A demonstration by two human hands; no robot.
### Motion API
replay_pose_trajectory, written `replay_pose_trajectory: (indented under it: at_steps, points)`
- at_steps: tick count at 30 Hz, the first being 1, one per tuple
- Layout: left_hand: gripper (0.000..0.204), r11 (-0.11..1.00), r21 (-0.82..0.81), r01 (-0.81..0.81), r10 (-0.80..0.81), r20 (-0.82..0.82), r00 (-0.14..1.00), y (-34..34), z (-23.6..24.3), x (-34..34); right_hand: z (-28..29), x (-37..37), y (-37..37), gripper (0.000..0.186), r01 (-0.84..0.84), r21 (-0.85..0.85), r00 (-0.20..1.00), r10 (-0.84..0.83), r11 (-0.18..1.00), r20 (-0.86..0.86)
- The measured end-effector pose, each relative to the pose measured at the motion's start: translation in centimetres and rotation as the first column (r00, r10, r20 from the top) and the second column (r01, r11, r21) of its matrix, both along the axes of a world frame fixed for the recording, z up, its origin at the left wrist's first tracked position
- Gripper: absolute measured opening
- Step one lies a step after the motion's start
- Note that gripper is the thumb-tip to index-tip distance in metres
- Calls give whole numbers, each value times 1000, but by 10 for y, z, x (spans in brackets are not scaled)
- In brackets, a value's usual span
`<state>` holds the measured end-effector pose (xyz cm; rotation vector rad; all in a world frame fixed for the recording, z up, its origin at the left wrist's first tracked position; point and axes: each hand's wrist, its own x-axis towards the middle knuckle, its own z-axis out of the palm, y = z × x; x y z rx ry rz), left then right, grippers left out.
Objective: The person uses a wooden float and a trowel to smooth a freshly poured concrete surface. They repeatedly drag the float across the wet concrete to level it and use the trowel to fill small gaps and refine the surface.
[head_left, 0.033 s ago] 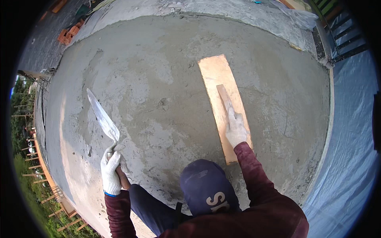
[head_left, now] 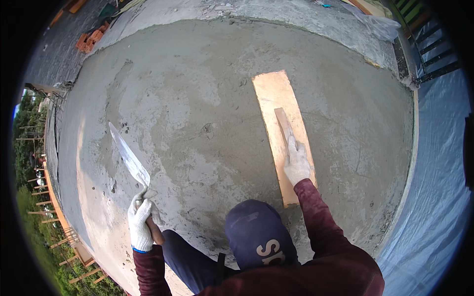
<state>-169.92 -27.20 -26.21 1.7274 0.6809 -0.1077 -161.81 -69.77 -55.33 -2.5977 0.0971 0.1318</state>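
Note:
My right hand (head_left: 297, 162), in a pale work glove, grips the wooden handle of a long float (head_left: 286, 96). The float's board lies on the wet grey cement surface (head_left: 212, 98), angled away from me. At the left, my gloved left hand (head_left: 141, 224) is closed round the wooden handle of a pointed trowel (head_left: 129, 155). Its metal blade points away and to the left over the cement, smeared with grey. Whether the blade touches the surface I cannot tell.
Blue sheeting (head_left: 439, 148) borders the cement on the right, with dark metal bars (head_left: 437, 59) above it. Orange bricks (head_left: 89, 42) lie at the far left. Wooden formwork (head_left: 54, 197) and greenery line the left edge. A dark cap (head_left: 259, 227) covers part of the near cement.
My left hand and the trowel have come slightly nearer to me. The whole view has shifted a little; the float stays almost in place on the cement.

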Motion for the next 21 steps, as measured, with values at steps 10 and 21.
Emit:
replay_pose_trajectory:
  at_steps: [10,21]
  points:
    - [38,928,273,-256,176,286,942,99,119,-41,13,288,35,98,51,25,998,-52,998,38]
    - [42,810,-95,-578,578,292,762,24,133,-142,0,225,68,91,76,-49,997,-75,996,22]
